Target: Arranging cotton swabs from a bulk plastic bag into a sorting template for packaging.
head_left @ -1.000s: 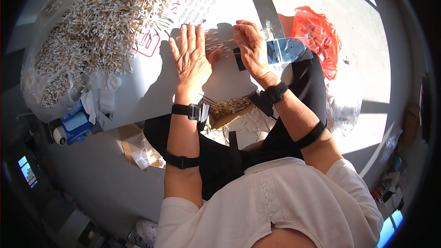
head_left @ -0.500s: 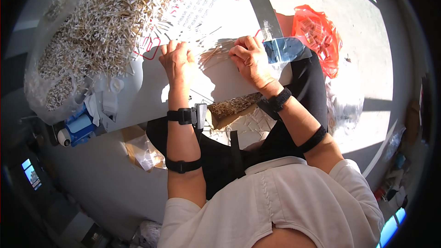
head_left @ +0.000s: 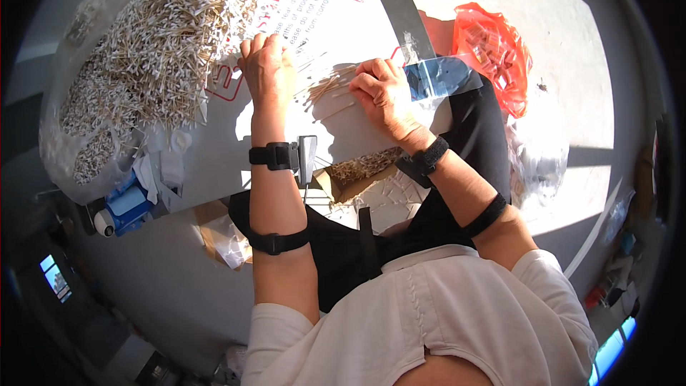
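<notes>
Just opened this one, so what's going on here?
Bare hands are at work over a table. The right hand, fingers curled, is at one end of a small loose batch of cotton swabs. The left hand is beside the large swab pile. Whether either grip holds a swab is hard to tell.

Cotton swabs (head_left: 326,88) | tan sticks, white tips | loose, flat | right of swab heap (head_left: 171,39)

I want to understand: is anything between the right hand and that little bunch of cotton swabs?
Nothing visible. The cotton swabs lie just left of the right hand; I can't tell whether they touch.
</notes>
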The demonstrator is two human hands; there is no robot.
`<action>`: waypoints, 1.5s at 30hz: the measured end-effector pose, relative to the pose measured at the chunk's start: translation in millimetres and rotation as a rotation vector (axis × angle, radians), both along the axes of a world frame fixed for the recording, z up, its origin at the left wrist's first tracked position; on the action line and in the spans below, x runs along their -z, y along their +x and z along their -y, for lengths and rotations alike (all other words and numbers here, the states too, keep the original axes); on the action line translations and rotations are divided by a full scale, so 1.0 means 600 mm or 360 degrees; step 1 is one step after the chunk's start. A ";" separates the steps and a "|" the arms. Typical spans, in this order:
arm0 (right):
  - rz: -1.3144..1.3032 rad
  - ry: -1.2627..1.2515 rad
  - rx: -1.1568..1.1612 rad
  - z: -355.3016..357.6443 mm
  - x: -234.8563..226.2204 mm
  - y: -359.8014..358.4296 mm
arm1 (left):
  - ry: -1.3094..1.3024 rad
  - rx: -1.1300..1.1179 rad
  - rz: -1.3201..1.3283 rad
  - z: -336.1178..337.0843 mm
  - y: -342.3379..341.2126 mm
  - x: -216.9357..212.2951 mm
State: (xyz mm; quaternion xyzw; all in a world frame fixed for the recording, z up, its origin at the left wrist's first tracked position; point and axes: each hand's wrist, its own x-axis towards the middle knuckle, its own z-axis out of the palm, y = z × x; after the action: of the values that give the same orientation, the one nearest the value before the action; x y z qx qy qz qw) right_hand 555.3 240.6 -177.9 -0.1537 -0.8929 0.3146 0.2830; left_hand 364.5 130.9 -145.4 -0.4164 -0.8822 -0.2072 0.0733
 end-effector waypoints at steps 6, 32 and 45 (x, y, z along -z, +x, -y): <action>0.0035 -0.0062 -0.0105 0.012 -0.016 -0.004 | -0.0159 0.0117 -0.0068 0.040 -0.071 0.019; -0.0107 -0.0571 0.0070 0.013 -0.015 0.024 | 0.0175 0.0093 0.0151 0.080 0.124 0.003; 0.0129 -0.0019 -0.0295 0.022 -0.027 0.031 | 0.0047 0.0218 -0.0091 0.051 0.022 0.009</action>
State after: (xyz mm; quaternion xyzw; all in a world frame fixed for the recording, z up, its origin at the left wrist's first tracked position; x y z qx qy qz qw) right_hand 573.8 227.2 -161.9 -0.0847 -0.9122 0.3382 0.2153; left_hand 377.4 100.5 -150.6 -0.4804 -0.8461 -0.2126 0.0902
